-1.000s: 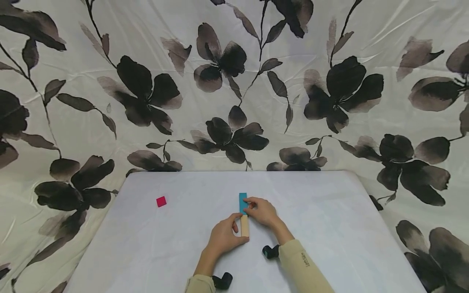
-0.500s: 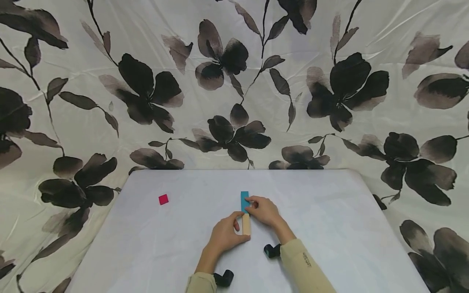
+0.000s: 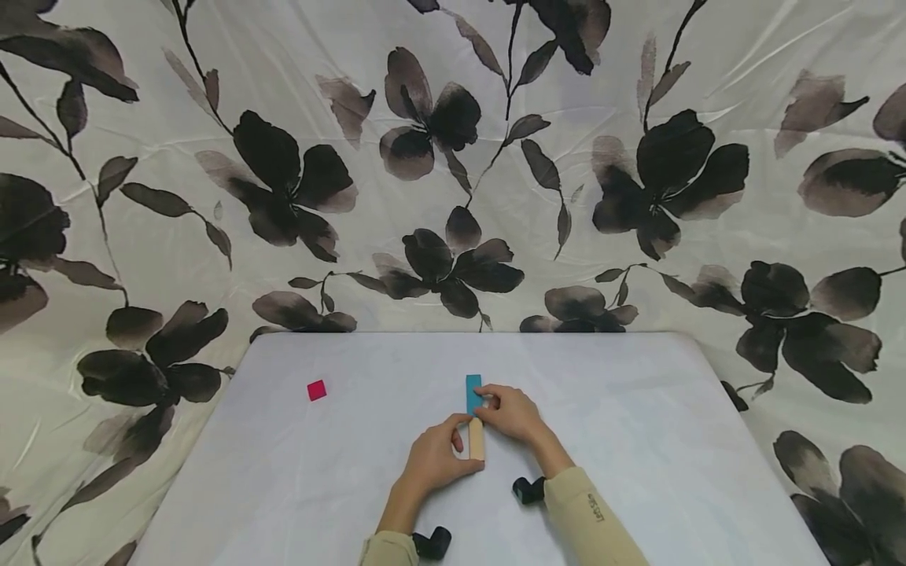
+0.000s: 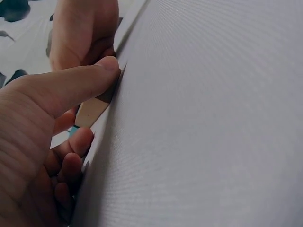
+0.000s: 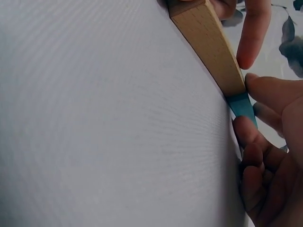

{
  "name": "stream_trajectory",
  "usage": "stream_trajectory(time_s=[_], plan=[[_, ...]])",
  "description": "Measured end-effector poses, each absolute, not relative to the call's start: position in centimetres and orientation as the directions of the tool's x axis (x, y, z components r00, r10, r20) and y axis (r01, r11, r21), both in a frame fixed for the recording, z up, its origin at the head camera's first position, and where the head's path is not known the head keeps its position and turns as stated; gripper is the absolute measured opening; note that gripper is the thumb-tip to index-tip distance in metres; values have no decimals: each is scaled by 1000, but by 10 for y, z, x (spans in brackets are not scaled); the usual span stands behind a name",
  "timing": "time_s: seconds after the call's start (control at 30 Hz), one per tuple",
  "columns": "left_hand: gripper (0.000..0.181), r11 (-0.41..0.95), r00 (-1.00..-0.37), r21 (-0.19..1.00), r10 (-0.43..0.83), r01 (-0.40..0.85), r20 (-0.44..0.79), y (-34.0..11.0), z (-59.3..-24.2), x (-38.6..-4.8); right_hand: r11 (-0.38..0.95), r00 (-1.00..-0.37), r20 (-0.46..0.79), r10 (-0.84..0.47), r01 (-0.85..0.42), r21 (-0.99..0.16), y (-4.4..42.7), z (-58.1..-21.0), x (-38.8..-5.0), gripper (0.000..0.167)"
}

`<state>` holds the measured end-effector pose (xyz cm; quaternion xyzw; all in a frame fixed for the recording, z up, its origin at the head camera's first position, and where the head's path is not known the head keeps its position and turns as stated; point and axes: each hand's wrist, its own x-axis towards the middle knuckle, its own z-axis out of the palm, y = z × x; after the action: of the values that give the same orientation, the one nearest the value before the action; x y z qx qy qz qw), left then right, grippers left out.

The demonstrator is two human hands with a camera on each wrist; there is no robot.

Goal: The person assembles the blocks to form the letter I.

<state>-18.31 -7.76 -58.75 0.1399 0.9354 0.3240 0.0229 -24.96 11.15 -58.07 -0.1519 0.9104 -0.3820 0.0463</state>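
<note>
In the head view, a blue rectangular block [image 3: 473, 389] and a plain wooden block [image 3: 476, 442] lie end to end in one line on the white table. My left hand [image 3: 430, 457] holds the wooden block lengthwise, thumb at its near end and index finger by the joint. Thumb and fingers of my right hand [image 3: 514, 414] pinch the blue block from its right side. Close up in the right wrist view, the wooden block [image 5: 208, 49] meets the blue block [image 5: 242, 107] with no visible gap. In the left wrist view the left thumb partly hides the wooden block [image 4: 90, 111].
A small red square block [image 3: 316, 390] lies at the back left of the white table [image 3: 609, 377]. Behind the table's far edge hangs a floral cloth [image 3: 453, 181]. Black devices [image 3: 433, 543] sit at both wrists.
The head view shifts slightly. Both hands keep their hold, and the blocks show no visible movement on the table.
</note>
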Motion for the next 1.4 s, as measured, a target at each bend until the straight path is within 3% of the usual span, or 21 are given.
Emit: stream_trajectory(time_s=[0.43,0.87,1.4], plan=[[97,758,-963,605,264,242,54,-75,-587,-184,577,-920,54,-388,-288,-765,121,-578,-243,44],[87,734,-959,638,284,231,20,-79,-588,-185,572,-902,39,-430,-306,-761,123,-583,-244,59],[78,724,-959,647,279,237,39,-81,-593,-184,603,-899,72,-432,-347,-719,121,-585,-240,58]])
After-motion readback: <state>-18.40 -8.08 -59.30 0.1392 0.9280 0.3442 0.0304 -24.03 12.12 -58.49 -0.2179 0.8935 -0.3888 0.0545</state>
